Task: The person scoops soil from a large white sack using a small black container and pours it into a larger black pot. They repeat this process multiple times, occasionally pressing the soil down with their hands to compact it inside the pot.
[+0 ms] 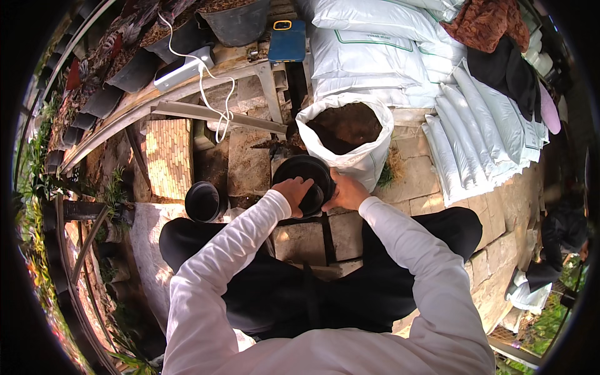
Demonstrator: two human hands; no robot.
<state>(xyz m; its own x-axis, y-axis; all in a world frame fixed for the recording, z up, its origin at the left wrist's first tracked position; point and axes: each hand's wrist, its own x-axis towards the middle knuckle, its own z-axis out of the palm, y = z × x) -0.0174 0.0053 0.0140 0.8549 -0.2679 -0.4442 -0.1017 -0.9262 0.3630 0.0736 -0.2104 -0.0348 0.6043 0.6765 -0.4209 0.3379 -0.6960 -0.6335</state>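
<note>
A round black plastic tub [291, 169] stands on the paving between my knees, close against an open white sack [344, 161]. My left hand [295, 193] curls over a smaller black pot [311, 200] at the tub's near side, its fingers on the rim. From the right, my right hand [347, 191] clasps the black tub's edge, with the thumb pointing inward. Dark brown soil [348, 126] fills the sack almost to its folded-back mouth. The tub's inside is too dark to make out. Another black pot [204, 201] stands by my left knee.
Filled white sacks [370, 56] are stacked at the back, and more [473, 136] lean at the right. A wooden bench [140, 93] on the left carries potted plants, a white device with a cable [185, 70] and a blue phone [287, 42]. A person [558, 239] is at far right.
</note>
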